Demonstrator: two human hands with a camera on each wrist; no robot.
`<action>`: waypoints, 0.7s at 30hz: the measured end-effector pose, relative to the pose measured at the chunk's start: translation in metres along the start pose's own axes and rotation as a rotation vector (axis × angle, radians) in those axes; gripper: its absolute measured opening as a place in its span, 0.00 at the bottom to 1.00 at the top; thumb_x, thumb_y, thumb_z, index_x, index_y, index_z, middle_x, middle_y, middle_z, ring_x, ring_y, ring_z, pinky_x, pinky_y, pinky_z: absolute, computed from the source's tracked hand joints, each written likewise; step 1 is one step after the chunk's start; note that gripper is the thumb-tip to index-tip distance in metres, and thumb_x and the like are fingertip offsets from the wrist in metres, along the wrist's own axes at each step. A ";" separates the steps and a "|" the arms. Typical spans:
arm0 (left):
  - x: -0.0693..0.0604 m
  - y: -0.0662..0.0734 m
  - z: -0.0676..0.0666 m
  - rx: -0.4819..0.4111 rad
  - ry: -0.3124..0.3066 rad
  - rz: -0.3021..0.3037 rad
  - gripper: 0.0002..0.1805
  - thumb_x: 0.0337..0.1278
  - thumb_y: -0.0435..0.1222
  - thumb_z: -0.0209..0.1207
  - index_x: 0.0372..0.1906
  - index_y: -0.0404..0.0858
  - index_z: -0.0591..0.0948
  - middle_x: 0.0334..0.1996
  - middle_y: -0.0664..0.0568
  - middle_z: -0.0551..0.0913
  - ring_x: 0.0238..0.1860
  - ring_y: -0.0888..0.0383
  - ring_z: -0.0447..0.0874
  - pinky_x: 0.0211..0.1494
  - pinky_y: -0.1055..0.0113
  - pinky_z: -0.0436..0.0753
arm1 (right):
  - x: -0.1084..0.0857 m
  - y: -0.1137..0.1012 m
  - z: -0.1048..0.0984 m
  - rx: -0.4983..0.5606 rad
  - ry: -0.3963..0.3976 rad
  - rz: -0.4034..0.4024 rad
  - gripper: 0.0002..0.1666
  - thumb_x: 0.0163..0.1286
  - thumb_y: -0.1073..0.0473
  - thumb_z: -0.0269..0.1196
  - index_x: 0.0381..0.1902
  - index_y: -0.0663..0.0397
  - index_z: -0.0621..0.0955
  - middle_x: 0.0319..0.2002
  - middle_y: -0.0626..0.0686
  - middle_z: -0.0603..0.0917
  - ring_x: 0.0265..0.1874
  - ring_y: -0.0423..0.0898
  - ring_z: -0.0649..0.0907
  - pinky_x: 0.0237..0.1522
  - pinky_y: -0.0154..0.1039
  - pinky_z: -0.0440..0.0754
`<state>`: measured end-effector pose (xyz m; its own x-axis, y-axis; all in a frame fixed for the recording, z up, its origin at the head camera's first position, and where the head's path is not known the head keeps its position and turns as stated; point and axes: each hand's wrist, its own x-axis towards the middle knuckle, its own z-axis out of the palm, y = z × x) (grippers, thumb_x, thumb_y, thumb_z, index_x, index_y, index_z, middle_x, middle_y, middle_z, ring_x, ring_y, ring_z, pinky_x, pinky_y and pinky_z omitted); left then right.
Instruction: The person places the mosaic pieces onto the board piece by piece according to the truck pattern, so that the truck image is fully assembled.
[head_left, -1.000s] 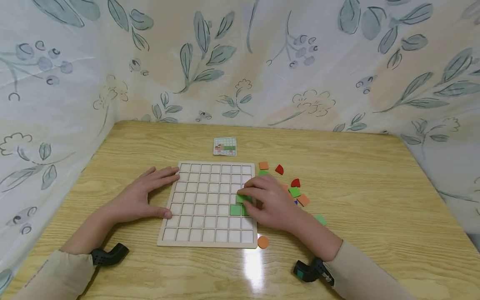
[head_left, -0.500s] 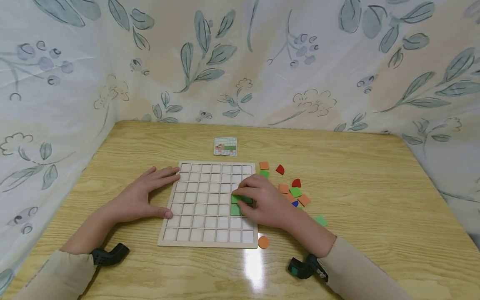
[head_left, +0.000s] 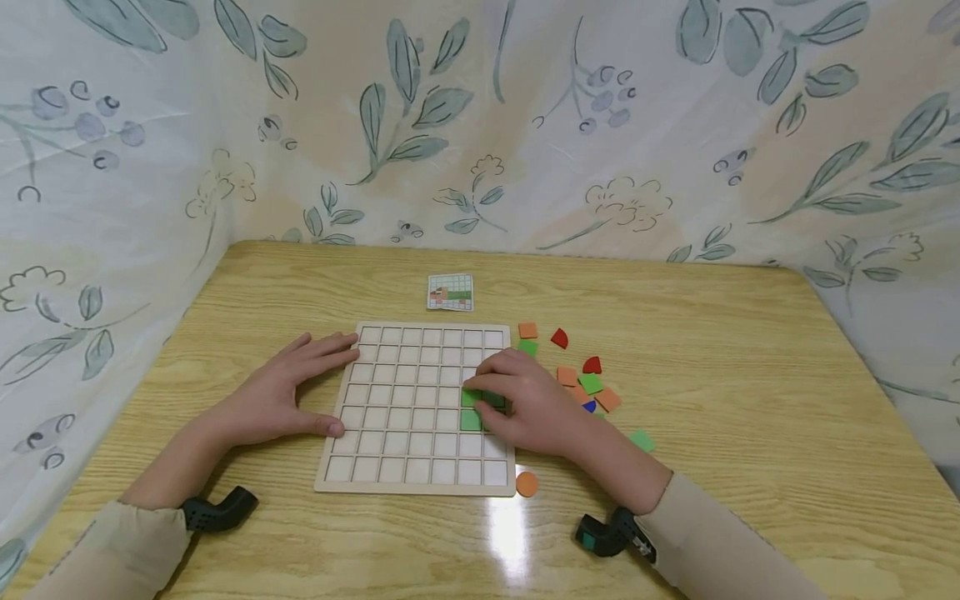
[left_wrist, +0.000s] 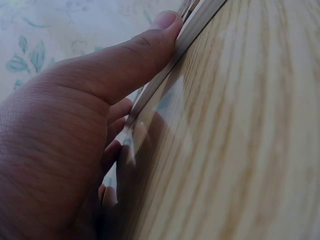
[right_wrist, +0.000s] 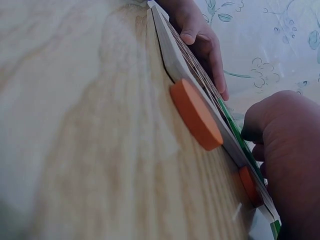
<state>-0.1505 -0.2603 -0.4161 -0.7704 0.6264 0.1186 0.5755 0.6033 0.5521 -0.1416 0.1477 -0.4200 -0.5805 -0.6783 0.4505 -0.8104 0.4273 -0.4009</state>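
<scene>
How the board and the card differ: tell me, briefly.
Size: the board is far larger than the card.
Grid: the board's holds green tiles; the card's carries a printed picture.
Contact: the left hand touches the board's edge; neither hand touches the card.
Shared: both show a grid and lie on the table.

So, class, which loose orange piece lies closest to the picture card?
The orange square beside the board, near its far right corner, just beyond a green square. Other visible orange pieces lie lower in the head view, farther from the card.
</scene>
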 end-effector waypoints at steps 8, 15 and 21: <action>0.001 0.000 0.000 0.008 0.004 0.007 0.56 0.53 0.57 0.81 0.84 0.42 0.71 0.86 0.46 0.63 0.85 0.41 0.59 0.90 0.53 0.41 | 0.000 -0.001 -0.002 -0.007 0.034 -0.016 0.13 0.69 0.64 0.72 0.51 0.57 0.93 0.46 0.51 0.87 0.48 0.49 0.83 0.52 0.44 0.85; 0.001 0.002 -0.001 0.005 0.003 0.000 0.56 0.53 0.58 0.81 0.84 0.42 0.71 0.86 0.46 0.63 0.84 0.40 0.59 0.90 0.52 0.41 | 0.002 0.004 -0.007 -0.016 0.091 -0.009 0.12 0.69 0.65 0.73 0.49 0.60 0.93 0.45 0.52 0.88 0.44 0.49 0.84 0.49 0.45 0.85; 0.001 0.002 -0.001 0.003 0.000 -0.001 0.56 0.53 0.57 0.81 0.84 0.41 0.71 0.86 0.46 0.63 0.85 0.41 0.59 0.90 0.52 0.41 | 0.000 0.013 -0.014 -0.050 0.123 0.051 0.13 0.68 0.65 0.73 0.49 0.61 0.93 0.44 0.54 0.89 0.39 0.49 0.84 0.45 0.46 0.85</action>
<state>-0.1502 -0.2588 -0.4140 -0.7710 0.6258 0.1183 0.5758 0.6055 0.5493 -0.1533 0.1610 -0.4142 -0.6239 -0.5776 0.5265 -0.7807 0.4906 -0.3869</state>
